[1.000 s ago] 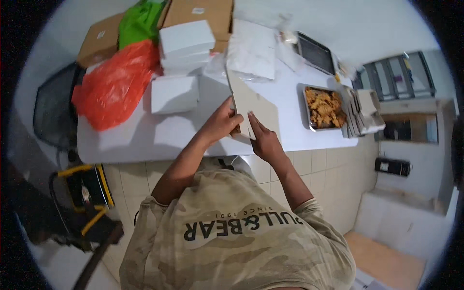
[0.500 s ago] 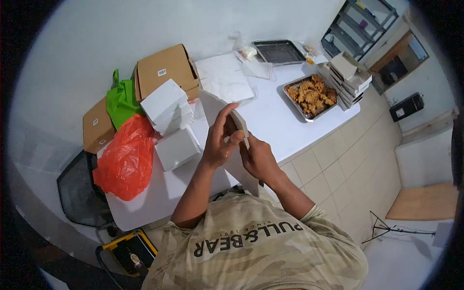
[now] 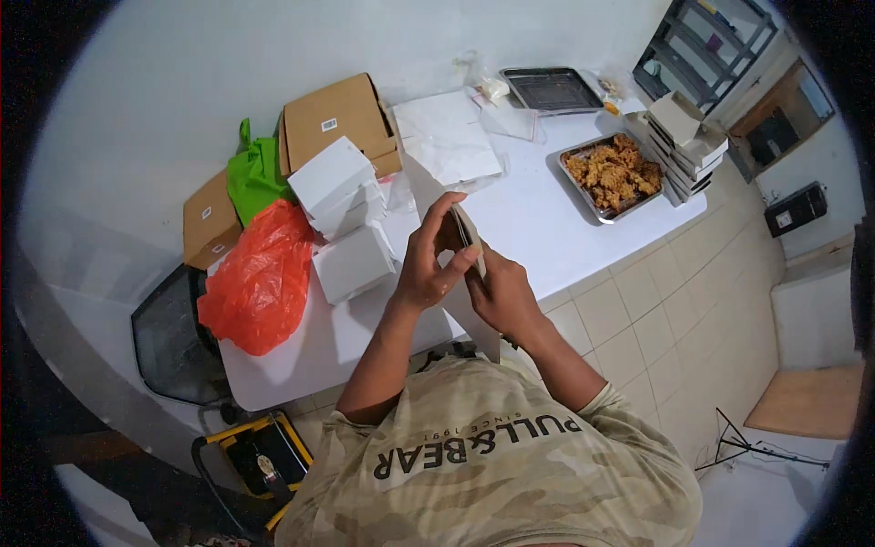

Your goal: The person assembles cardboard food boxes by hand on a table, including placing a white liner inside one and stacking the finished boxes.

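Over the table's front edge, my two hands grip a white cardboard box blank [image 3: 421, 186] held nearly edge-on. My left hand [image 3: 428, 269] curls round the near edge, thumb and fingers on a folded flap. The fingers of my right hand [image 3: 507, 294] are closed on the other side of the flap and are partly hidden behind it. Left of my hands stand folded white boxes [image 3: 354, 263], with more stacked behind them [image 3: 334, 178]. Beyond the blank lie flat white cardboard sheets [image 3: 437, 128].
On the white table [image 3: 538, 232] sit a metal tray of fried chicken [image 3: 612, 178], a stack of open boxes [image 3: 679, 137] and an empty dark tray [image 3: 551, 89]. Brown cartons [image 3: 337, 123], a green bag [image 3: 255, 178] and a red plastic bag [image 3: 260, 283] crowd the left side.
The whole scene has shifted slightly right in the view. The flap between my hands looks pressed closer together; both hands keep their hold on the blank.
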Motion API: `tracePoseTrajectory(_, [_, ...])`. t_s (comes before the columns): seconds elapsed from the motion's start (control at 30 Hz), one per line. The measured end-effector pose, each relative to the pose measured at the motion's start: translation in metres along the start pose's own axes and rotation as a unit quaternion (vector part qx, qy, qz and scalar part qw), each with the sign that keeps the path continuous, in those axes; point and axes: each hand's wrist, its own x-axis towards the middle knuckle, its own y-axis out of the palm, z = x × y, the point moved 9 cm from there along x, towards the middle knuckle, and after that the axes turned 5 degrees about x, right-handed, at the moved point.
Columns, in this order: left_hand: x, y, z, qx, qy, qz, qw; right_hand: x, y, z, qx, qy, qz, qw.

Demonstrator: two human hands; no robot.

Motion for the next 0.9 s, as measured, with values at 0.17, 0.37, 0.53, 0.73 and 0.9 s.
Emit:
tracePoseTrajectory(0.17, [-0.005,0.008,0.000,-0.001,0.003,0.010,1.000,-0.009,-0.001,-0.006,0.009,0.003,0.000,1.000])
tracePoseTrajectory(0.37, [-0.012,0.014,-0.004,0.009,0.015,0.012,1.000,-0.020,-0.004,-0.004,0.020,-0.012,-0.010,1.000])
tracePoseTrajectory(0.53, [-0.019,0.016,-0.003,-0.006,0.021,0.019,1.000,-0.026,-0.001,-0.004,0.022,0.022,0.024,0.999])
tracePoseTrajectory(0.73, [-0.024,0.019,-0.007,-0.002,0.015,0.013,1.000,-0.032,0.001,-0.005,0.011,-0.006,0.007,1.000])
tracePoseTrajectory(0.9, [-0.028,0.016,-0.016,0.069,0.017,0.008,0.997,-0.035,0.000,0.007,0.022,-0.004,0.016,1.000])
